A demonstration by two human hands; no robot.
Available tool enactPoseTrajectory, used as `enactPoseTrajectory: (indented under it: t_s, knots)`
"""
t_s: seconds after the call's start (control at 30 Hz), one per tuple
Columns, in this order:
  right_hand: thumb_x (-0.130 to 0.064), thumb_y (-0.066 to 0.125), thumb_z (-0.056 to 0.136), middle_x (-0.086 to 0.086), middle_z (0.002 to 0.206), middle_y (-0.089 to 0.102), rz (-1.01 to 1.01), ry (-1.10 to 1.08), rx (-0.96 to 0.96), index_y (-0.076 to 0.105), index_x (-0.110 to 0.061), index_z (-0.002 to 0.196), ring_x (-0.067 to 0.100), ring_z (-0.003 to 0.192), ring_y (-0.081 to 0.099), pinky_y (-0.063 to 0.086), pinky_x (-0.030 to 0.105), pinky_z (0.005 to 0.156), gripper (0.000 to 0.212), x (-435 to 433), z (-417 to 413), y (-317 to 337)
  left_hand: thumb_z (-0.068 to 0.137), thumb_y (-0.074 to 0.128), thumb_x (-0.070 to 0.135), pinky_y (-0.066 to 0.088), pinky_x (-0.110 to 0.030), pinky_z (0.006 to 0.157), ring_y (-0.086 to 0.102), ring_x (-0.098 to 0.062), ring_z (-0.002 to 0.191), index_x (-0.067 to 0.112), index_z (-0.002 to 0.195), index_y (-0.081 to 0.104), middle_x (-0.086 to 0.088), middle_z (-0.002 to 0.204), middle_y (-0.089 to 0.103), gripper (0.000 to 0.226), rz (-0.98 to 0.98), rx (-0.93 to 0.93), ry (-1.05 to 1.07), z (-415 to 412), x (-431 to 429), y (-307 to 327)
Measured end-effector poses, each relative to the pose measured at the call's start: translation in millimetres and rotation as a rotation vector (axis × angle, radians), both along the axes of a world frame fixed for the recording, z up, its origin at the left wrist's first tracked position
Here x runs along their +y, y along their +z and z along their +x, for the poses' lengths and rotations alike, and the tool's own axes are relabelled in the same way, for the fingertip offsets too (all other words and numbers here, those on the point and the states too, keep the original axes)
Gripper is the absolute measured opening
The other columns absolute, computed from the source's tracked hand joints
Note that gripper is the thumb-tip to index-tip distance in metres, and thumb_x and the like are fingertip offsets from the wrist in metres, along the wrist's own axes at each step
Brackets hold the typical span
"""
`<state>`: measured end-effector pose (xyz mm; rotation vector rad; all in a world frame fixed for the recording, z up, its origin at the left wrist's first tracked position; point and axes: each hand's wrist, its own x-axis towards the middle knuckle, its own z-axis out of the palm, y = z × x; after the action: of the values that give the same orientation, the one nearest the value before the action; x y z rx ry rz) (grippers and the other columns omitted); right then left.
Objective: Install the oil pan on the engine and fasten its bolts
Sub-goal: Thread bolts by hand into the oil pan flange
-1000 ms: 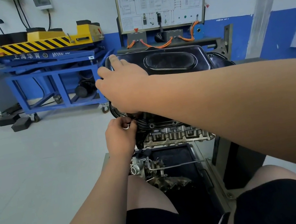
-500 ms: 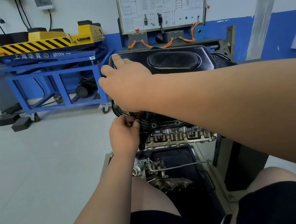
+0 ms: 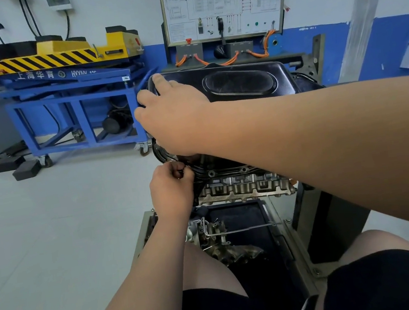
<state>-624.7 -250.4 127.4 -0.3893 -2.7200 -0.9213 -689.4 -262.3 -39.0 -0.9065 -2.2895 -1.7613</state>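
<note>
Oil pan point(image 3: 240, 83) caps engine point(image 3: 243, 189) amid grey floor point(image 3: 50, 231), blue-banded wall point(image 3: 381, 48).

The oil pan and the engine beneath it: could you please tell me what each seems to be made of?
Oil pan: probably pressed sheet steel with glossy black paint; it shows a stamped oval recess, rounded edges and soft reflections.
Engine: seemingly cast metal, perhaps aluminium, bare and dull grey; its ribbed, grainy surface suggests casting.
</note>
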Motion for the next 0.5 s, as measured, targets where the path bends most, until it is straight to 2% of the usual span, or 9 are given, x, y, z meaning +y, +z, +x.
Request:
enactPoseTrajectory:
  t_s: [0.23,0.37,0.43,0.5]
  knots:
    - [-0.013,0.053,0.090,0.014,0.145,0.029,0.026,0.031,0.000,0.041,-0.010,0.135,0.048,0.138,0.015,0.033,0.047,0.104,0.046,-1.3,3.0,-6.8,0.082,0.064,0.024,0.028,-0.016,0.055,0.050,-0.010,0.072,0.021,0.072,0.059,0.002,0.083,0.057,0.011,-0.010,0.030,0.031,5.7,-3.1,-8.1]
    - [-0.016,0.053,0.091,0.014,0.145,0.030,0.021,0.021,0.002,0.041,-0.010,0.134,0.048,0.138,0.015,0.035,0.047,0.103,0.046,-0.3,1.7,-4.0,0.087,0.063,0.026,0.026,-0.015,0.059,0.047,-0.009,0.074,0.017,0.083,0.065,0.000,0.089,0.059,0.010,0.011,0.040,0.065,8.0,-1.0,-9.2]
    - [-0.018,0.053,0.091,0.014,0.145,0.030,0.016,0.011,0.001,0.040,-0.010,0.135,0.048,0.138,0.015,0.036,0.048,0.103,0.046,0.9,0.2,-2.3,0.088,0.062,0.028,0.024,-0.017,0.059,0.047,-0.010,0.074,0.017,0.084,0.064,-0.001,0.091,0.059,0.011,-0.004,0.059,0.080,7.1,0.5,-8.0]
    - [-0.018,0.052,0.092,0.013,0.144,0.031,0.015,0.000,0.004,0.040,-0.010,0.135,0.048,0.138,0.015,0.037,0.048,0.101,0.045,2.5,-1.0,-1.0,0.090,0.059,0.029,0.030,-0.023,0.063,0.051,-0.016,0.075,0.015,0.086,0.064,-0.003,0.093,0.058,0.015,-0.049,0.121,0.087,5.5,1.5,-7.1]
